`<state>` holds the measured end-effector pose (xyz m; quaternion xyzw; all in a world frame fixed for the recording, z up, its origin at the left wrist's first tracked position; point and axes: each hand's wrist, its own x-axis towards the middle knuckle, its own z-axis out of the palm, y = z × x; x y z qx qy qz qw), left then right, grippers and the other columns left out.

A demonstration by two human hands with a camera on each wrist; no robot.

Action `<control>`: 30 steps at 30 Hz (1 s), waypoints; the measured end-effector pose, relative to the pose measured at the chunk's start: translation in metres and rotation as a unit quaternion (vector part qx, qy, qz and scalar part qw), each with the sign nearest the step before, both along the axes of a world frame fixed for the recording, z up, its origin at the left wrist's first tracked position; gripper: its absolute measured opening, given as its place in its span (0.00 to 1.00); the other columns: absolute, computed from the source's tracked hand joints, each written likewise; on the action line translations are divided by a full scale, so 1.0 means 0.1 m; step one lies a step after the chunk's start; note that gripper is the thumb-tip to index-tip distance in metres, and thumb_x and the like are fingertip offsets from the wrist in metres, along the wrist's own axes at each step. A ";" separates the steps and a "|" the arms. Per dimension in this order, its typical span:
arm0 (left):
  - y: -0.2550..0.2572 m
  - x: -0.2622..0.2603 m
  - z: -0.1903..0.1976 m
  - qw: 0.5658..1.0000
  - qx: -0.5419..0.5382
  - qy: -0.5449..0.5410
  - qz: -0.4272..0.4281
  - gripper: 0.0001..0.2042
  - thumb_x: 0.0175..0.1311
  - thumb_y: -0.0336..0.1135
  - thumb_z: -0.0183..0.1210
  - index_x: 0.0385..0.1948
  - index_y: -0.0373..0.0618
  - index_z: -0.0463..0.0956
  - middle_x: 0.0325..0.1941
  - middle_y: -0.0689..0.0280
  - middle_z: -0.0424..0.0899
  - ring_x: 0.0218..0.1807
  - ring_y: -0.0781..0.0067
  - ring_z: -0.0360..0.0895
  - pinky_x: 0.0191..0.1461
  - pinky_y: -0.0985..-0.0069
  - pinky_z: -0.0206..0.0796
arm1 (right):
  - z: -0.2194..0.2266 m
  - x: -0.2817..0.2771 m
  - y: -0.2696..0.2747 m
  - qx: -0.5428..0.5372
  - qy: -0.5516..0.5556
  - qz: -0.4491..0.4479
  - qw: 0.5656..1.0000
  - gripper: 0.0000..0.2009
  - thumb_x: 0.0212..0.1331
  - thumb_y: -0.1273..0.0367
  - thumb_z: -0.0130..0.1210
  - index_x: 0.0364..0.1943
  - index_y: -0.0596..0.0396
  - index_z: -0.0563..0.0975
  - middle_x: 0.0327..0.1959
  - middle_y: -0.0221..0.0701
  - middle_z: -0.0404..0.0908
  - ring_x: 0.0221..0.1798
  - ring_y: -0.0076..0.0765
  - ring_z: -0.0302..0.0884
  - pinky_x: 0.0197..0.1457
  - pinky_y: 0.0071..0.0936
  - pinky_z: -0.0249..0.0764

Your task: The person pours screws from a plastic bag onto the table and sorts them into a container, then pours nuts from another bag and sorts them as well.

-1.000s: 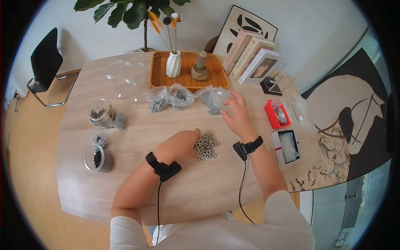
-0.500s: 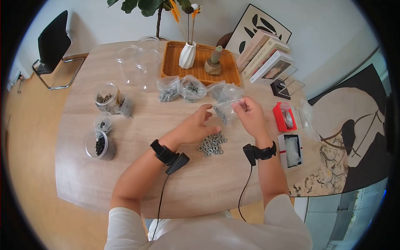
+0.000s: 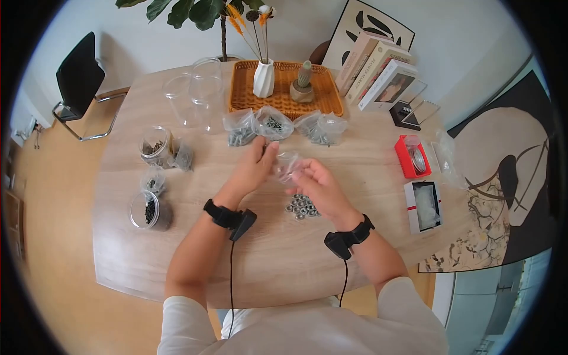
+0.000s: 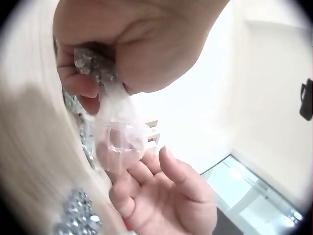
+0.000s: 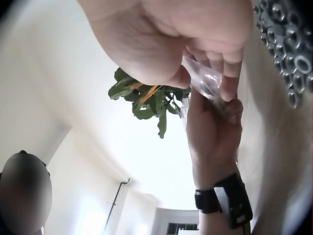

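Note:
A small clear plastic bag [image 3: 287, 167] is held between the hands above the middle of the table. My left hand [image 3: 246, 173] grips its lower end, where small grey metal pieces [image 4: 93, 66] show bunched under the fingers. At the other end, my right hand [image 3: 324, 188] has its fingers curled at the bag's mouth, and a fingertip shows through the plastic in the left wrist view. Just below the right hand lies a pile of metal nuts [image 3: 300, 208], partly covered by that hand in the head view.
Bags of hardware [image 3: 275, 123] line the front of a wicker tray [image 3: 236, 89]. Clear jars of dark pieces [image 3: 142, 213] stand at left, tall clear containers [image 3: 204, 100] behind them. A red box [image 3: 408, 168] and a white box [image 3: 413, 222] sit at right.
My right hand has brought the bag from the row at the back toward the middle. My left hand has left the nuts, moved away from me and taken hold of the bag.

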<state>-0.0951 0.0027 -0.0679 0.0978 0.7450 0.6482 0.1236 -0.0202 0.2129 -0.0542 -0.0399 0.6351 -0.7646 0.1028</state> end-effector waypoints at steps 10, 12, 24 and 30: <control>-0.13 0.30 0.29 0.839 -0.395 0.373 -0.010 0.11 0.76 0.42 0.64 0.46 0.45 0.77 0.47 0.59 0.88 0.48 0.48 0.87 0.46 0.54 0.79 | 0.01 0.03 0.03 0.373 0.171 -0.010 0.912 0.16 0.71 0.72 0.64 0.60 0.61 0.78 0.52 0.41 0.88 0.49 0.42 0.89 0.54 0.36 0.85; -0.12 0.33 0.29 0.849 -0.378 0.367 -0.049 0.13 0.76 0.43 0.64 0.48 0.44 0.77 0.49 0.57 0.88 0.48 0.47 0.87 0.47 0.54 0.79 | 0.02 0.02 0.01 0.392 0.176 0.011 0.903 0.19 0.70 0.73 0.64 0.62 0.61 0.78 0.55 0.43 0.88 0.50 0.45 0.89 0.56 0.37 0.85; -0.42 0.35 0.71 0.916 -0.284 0.262 -0.107 0.15 0.68 0.38 0.72 0.48 0.36 0.85 0.43 0.50 0.92 0.44 0.47 0.90 0.49 0.59 0.81 | -0.04 -0.18 -0.16 0.276 0.185 0.028 0.943 0.09 0.75 0.74 0.62 0.53 0.63 0.85 0.48 0.39 0.90 0.44 0.35 0.89 0.48 0.30 0.85; -0.68 0.31 0.91 0.927 -0.320 0.149 -0.130 0.21 0.63 0.43 0.77 0.48 0.34 0.85 0.40 0.51 0.92 0.42 0.54 0.91 0.48 0.66 0.81 | -0.10 -0.17 -0.20 0.225 0.156 -0.011 0.962 0.08 0.76 0.72 0.63 0.50 0.64 0.86 0.42 0.35 0.91 0.41 0.25 0.86 0.46 0.26 0.83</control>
